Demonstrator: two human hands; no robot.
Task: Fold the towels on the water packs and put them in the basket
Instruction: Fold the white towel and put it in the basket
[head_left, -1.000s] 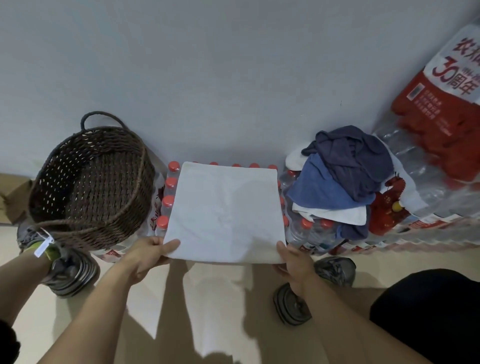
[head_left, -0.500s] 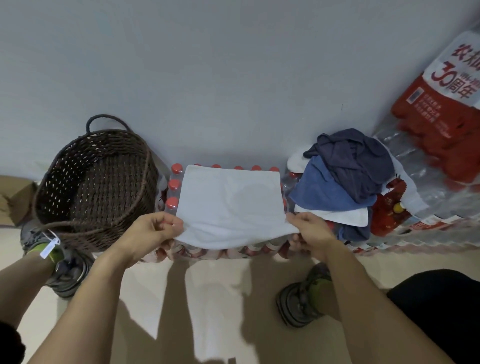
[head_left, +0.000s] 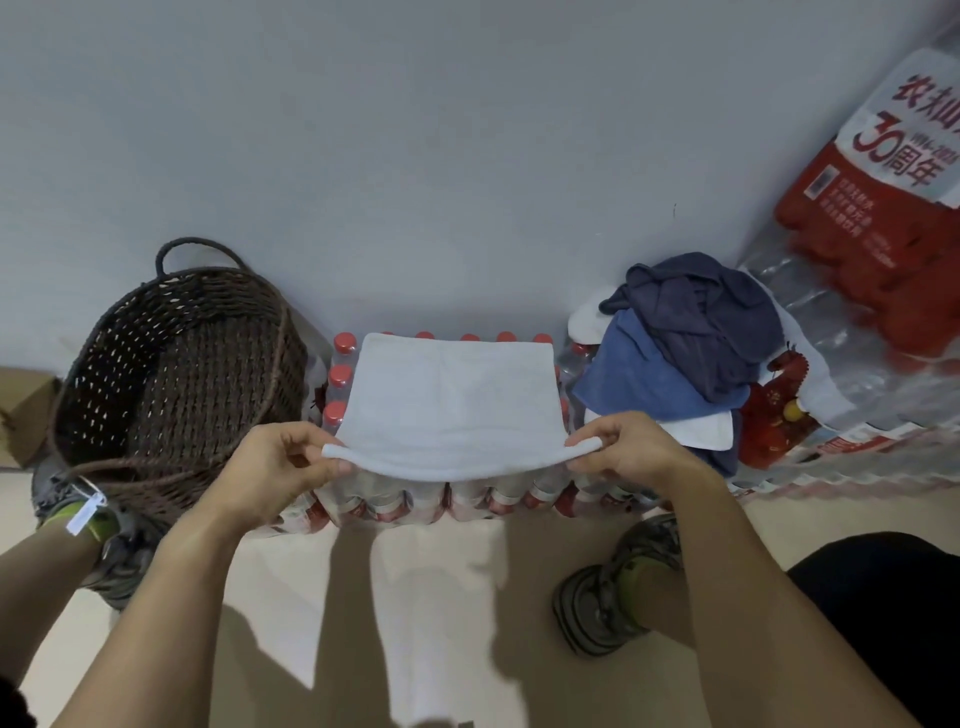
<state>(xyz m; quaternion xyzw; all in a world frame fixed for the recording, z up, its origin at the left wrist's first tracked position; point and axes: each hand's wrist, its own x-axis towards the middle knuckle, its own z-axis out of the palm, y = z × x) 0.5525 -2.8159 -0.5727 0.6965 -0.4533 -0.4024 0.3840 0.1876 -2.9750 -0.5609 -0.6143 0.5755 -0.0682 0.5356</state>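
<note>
A white towel (head_left: 452, 400) lies on a pack of red-capped water bottles (head_left: 467, 499) against the wall. Its near edge is lifted and curls over toward the wall. My left hand (head_left: 275, 467) pinches the near left corner. My right hand (head_left: 631, 449) pinches the near right corner. A dark brown wicker basket (head_left: 171, 374) stands to the left of the pack, with nothing visible inside it. To the right, a heap of towels (head_left: 685, 353), dark blue, mid blue and white, sits on another water pack.
A grey wall runs behind everything. Stacked water packs with red labels (head_left: 883, 218) rise at the right. A cardboard box (head_left: 21, 410) sits far left. Shoes (head_left: 613, 587) stand on the beige floor near the packs.
Both hands lifted the towel's near edge from the pack's front and carried it up and toward the wall. The pack's front row of bottles now shows.
</note>
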